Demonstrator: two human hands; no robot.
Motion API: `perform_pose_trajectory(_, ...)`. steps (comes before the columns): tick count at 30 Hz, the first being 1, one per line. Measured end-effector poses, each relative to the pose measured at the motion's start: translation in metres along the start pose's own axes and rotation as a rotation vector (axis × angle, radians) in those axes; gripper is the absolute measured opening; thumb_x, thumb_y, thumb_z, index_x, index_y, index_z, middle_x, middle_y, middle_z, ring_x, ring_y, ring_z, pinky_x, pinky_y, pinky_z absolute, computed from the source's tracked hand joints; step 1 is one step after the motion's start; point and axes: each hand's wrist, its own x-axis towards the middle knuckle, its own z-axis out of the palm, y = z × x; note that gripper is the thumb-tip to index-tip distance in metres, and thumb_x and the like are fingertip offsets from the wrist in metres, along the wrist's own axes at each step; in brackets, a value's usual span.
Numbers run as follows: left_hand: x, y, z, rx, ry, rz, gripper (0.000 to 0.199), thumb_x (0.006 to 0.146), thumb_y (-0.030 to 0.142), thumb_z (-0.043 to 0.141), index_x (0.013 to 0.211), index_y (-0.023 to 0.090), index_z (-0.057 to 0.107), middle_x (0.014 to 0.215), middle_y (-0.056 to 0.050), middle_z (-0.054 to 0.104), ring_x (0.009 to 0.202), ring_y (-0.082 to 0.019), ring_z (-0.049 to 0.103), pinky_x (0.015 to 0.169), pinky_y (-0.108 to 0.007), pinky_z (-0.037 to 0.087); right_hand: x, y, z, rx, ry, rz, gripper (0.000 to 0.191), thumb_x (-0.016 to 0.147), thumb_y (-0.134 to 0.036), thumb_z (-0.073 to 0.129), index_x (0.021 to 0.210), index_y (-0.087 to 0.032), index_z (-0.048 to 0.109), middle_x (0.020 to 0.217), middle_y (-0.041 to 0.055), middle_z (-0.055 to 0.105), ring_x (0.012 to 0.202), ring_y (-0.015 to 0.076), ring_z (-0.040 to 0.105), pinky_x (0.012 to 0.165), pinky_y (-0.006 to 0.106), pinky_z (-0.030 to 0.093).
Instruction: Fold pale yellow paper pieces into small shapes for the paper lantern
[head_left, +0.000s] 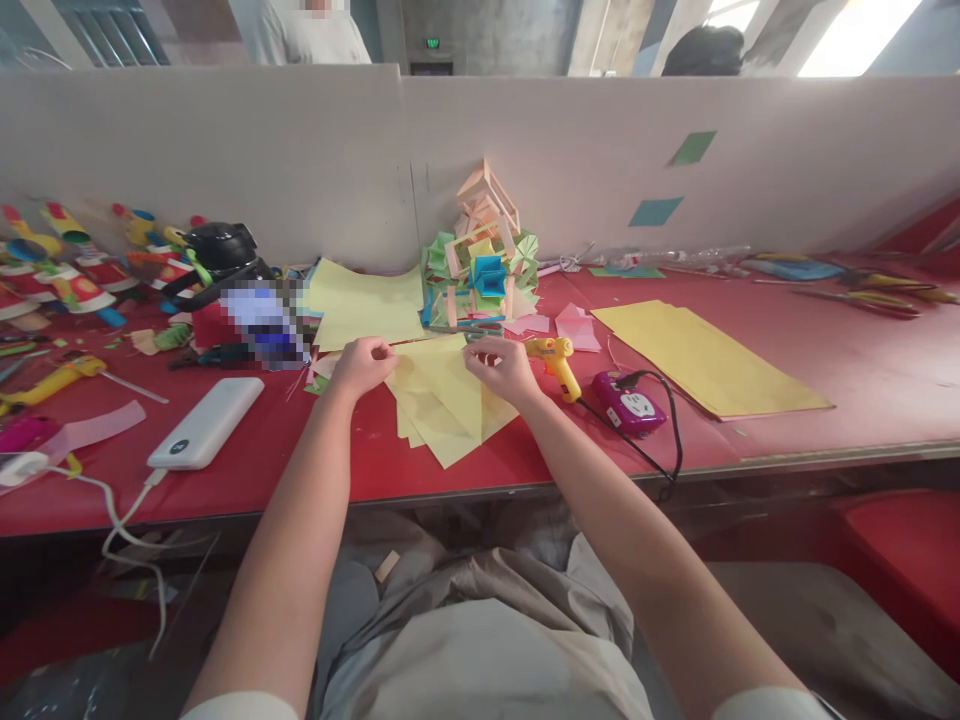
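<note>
Several pale yellow paper sheets (442, 400) lie overlapping near the red table's front edge, between my hands. My left hand (364, 367) has its fingers closed at the upper left corner of the top sheet. At the opposite upper corner, my right hand (501, 366) pinches the same sheet between thumb and fingers. Just beyond the sheets stands a paper and wood-stick structure (487, 260) in peach, green, yellow and blue, with scissors (486, 330) at its foot. A yellow glue gun (556, 362) lies right beside my right hand.
A purple socket box (630, 403) with a black cable and a yellow paper stack (709, 360) are on the right. On the left are a white power bank (206, 423), a black bottle (223, 255) and paper-cup figures (71, 270). A grey partition (225, 150) stands behind.
</note>
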Motion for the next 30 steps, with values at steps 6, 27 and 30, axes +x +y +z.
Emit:
perform_pose_trajectory(6, 0.004, -0.002, 0.001, -0.244, 0.047, -0.019, 0.016, 0.072, 0.033, 0.057, 0.074, 0.018, 0.063, 0.070, -0.002, 0.064, 0.068, -0.017, 0.057, 0.064, -0.027, 0.042, 0.002, -0.002, -0.003, 0.040, 0.047, 0.125, 0.016, 0.073, -0.026, 0.060, 0.075, -0.016, 0.073, 0.066, 0.0023, 0.064, 0.058, 0.0120, 0.051, 0.057, 0.026, 0.042)
perform_pose_trajectory(27, 0.001, 0.010, 0.027, -0.378, -0.233, 0.218, 0.037, 0.076, 0.049, 0.069, 0.090, 0.015, 0.075, 0.091, -0.009, 0.074, 0.082, -0.021, 0.066, 0.074, -0.031, 0.050, 0.003, 0.009, 0.004, 0.009, -0.275, 0.171, 0.021, 0.081, -0.030, 0.059, 0.084, -0.016, 0.074, 0.089, 0.0076, 0.075, 0.078, 0.0176, 0.064, 0.071, 0.030, 0.048)
perform_pose_trajectory(30, -0.001, 0.015, 0.034, -0.347, -0.267, 0.264, 0.036, 0.076, 0.049, 0.070, 0.091, 0.017, 0.075, 0.093, -0.008, 0.074, 0.084, -0.021, 0.065, 0.076, -0.031, 0.050, 0.003, 0.010, 0.007, -0.023, -0.320, 0.136, 0.021, 0.082, -0.029, 0.058, 0.081, -0.016, 0.074, 0.083, 0.0066, 0.074, 0.072, 0.0160, 0.061, 0.067, 0.029, 0.046)
